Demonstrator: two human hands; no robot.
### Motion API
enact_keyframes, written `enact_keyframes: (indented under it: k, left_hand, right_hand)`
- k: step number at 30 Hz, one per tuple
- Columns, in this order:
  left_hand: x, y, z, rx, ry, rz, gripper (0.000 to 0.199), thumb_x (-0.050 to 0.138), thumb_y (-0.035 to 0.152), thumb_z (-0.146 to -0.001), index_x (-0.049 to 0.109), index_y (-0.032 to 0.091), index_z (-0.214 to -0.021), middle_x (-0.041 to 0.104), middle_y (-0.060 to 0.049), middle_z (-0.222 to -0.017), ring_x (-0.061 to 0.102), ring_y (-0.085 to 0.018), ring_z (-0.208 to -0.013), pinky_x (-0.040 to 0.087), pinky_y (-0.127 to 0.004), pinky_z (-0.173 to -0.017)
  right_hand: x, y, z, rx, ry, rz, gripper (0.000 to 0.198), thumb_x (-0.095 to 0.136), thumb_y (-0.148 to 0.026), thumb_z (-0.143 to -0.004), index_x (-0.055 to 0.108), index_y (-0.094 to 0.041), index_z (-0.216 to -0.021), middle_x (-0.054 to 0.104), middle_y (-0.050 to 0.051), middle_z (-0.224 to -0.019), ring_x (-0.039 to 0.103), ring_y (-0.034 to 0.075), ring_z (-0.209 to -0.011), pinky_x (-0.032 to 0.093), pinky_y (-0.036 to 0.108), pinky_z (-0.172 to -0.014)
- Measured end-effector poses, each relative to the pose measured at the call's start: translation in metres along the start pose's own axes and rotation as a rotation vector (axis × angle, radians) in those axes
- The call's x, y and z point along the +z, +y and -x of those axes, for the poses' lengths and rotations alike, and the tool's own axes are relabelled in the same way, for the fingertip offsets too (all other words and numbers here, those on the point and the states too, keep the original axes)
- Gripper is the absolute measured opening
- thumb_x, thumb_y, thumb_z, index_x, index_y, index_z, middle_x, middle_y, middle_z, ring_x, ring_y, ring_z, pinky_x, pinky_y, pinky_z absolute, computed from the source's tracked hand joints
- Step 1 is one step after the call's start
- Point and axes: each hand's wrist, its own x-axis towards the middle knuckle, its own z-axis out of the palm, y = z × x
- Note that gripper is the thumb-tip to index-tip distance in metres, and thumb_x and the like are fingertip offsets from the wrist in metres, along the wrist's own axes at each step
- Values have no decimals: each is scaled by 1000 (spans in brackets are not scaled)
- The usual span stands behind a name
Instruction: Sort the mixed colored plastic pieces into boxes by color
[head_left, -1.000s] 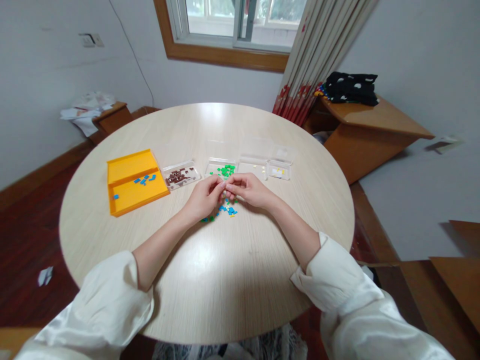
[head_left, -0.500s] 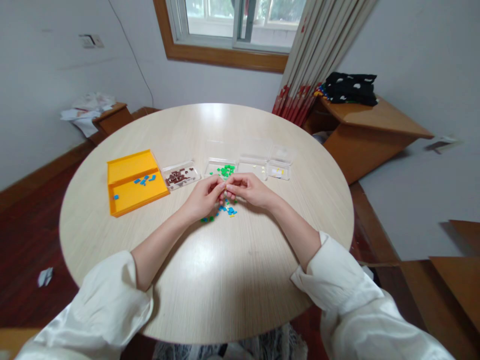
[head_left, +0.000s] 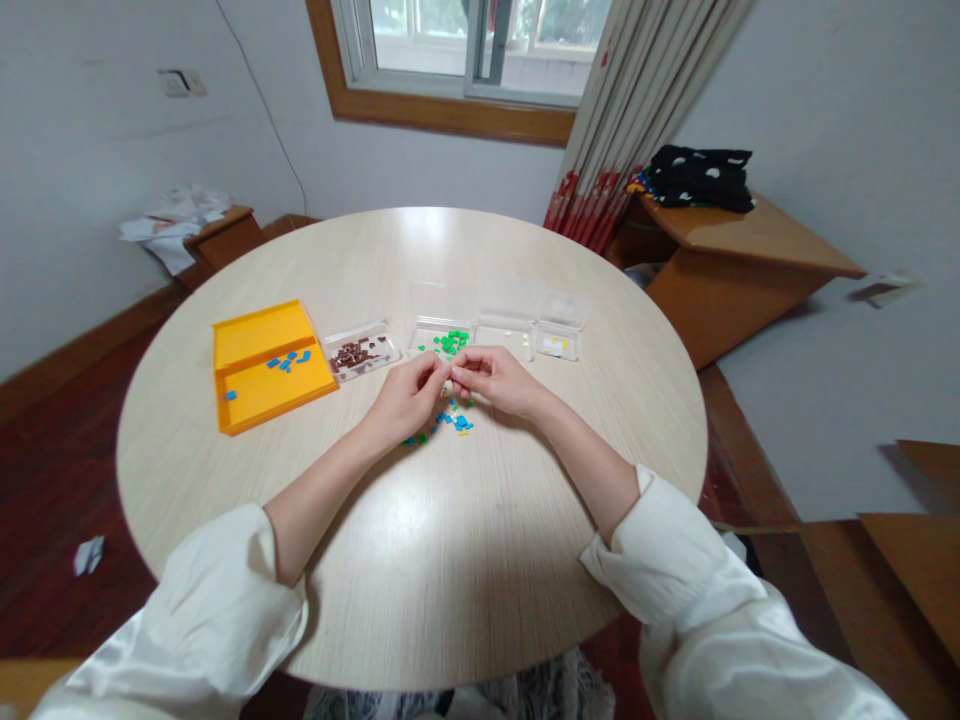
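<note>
Over the middle of the table, my left hand (head_left: 407, 398) and my right hand (head_left: 501, 380) meet at the fingertips, both closed in a pinch. Between them shows a small pale building brick (head_left: 448, 387), mostly covered by the fingers. Loose blue bricks (head_left: 462, 423) lie on the table just below the hands, with a few green and yellow ones among them. Right behind the hands, a clear plastic box (head_left: 415, 338) holds green bricks (head_left: 454, 342). To its left, brown bricks (head_left: 352, 354) fill part of another clear box (head_left: 394, 347).
An open yellow case (head_left: 259, 408) with several blue bricks stands at the left of the round table (head_left: 420, 580). Two clear boxes with a few pale and yellow pieces, one of them the small box (head_left: 570, 345), are right of the green bricks. A wooden cabinet (head_left: 750, 270) stands beyond the table.
My hands stay in nearly the same place, with small shifts of the fingers around the pale brick. Everything on the table lies as before.
</note>
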Motion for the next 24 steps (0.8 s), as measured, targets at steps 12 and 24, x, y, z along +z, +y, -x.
enact_keyframes:
  k: [12, 24]
  left_hand:
    - [-6, 4, 0, 20, -109, 28, 34, 42, 34, -85, 42, 18, -55, 41, 4, -51, 38, -10, -51, 32, -24, -54]
    - [-9, 5, 1, 25, -141, 89, 43, 44, 52, -83, 42, 18, -55, 42, 3, -50, 39, -10, -50, 33, -23, -53]
  right_hand:
    - [-4, -2, 4, -20, -69, 6, 41, 66, -54, -71, 56, -14, -72, 54, -3, -61, 49, 7, -55, 42, 22, -55]
    - [-4, -3, 5, -23, -85, 11, 41, 66, -54, -70, 57, -14, -72, 54, -3, -62, 49, 7, -57, 41, 22, -56]
